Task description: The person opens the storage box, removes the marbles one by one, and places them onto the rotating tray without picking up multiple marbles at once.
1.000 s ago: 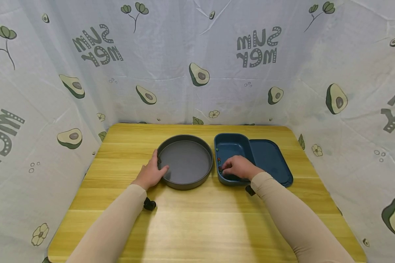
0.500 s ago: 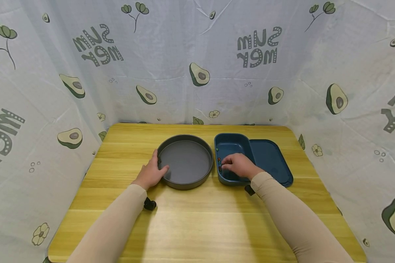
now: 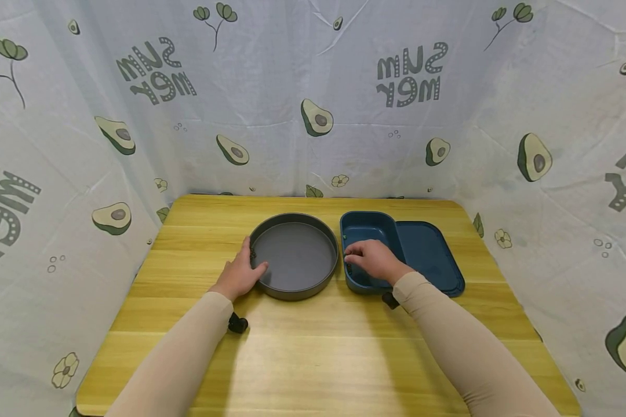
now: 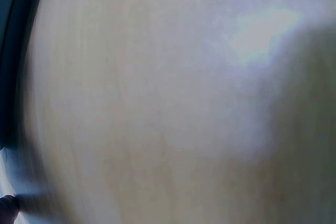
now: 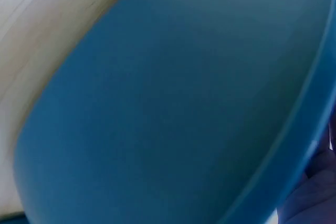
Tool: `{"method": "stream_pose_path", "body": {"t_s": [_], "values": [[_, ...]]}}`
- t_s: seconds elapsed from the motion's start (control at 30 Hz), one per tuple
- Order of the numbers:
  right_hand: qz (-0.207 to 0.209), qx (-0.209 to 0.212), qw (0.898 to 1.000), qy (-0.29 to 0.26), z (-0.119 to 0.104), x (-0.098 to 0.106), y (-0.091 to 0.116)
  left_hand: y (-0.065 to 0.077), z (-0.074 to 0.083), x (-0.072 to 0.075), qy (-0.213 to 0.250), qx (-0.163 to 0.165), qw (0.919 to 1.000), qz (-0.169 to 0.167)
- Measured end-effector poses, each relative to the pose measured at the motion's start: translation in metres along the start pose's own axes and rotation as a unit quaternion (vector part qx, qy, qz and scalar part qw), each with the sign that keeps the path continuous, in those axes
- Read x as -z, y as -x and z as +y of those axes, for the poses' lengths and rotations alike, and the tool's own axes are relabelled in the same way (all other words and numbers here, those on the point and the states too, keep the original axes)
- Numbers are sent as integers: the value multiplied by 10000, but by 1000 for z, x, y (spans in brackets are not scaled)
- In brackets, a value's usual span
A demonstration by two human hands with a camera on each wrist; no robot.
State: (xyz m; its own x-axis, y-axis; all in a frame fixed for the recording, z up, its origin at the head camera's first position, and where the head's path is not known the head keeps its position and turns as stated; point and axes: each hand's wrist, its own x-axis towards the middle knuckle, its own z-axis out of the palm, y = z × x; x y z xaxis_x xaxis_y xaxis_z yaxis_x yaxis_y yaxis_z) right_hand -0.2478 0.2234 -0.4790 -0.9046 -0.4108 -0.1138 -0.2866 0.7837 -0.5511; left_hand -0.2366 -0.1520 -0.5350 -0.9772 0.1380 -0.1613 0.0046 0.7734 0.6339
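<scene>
A round dark grey baking pan [image 3: 297,258] lies mid-table. My left hand [image 3: 238,274] holds its left rim, thumb reaching over the inside. Small dark bead-like pieces [image 3: 253,253] show inside the pan beside these fingers. To the right stands a deep blue rectangular container [image 3: 364,225]. My right hand [image 3: 374,258] is over it, fingers bent and fingertips at its left wall. Small beads [image 3: 349,269] lie along that wall, partly covered by the hand. In the right wrist view the container's outer wall [image 5: 173,103] fills most of the picture; whether the fingertips hold a bead is hidden.
A flat blue lid [image 3: 432,255] lies against the container's right side. Both stand on a wooden table [image 3: 302,353] with a patterned cloth [image 3: 271,87] hung behind and at the sides. The left wrist view shows mostly blurred tabletop.
My right hand has risen slightly and shifted left inside the container, now covering red beads that showed earlier. The left hand and the pan have stayed in place.
</scene>
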Motion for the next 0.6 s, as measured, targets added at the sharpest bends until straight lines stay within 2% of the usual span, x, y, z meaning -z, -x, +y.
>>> {"method": "stream_pose_path", "body": {"t_s": [0.4,0.6], "values": [[167,98,9997,-125,-10,-6,-7,1,0,1,51,-32,10000,-2],[260,9,9996,-133,-17,-10,-10,0,-2,-1,55,9,10000,-29]]}}
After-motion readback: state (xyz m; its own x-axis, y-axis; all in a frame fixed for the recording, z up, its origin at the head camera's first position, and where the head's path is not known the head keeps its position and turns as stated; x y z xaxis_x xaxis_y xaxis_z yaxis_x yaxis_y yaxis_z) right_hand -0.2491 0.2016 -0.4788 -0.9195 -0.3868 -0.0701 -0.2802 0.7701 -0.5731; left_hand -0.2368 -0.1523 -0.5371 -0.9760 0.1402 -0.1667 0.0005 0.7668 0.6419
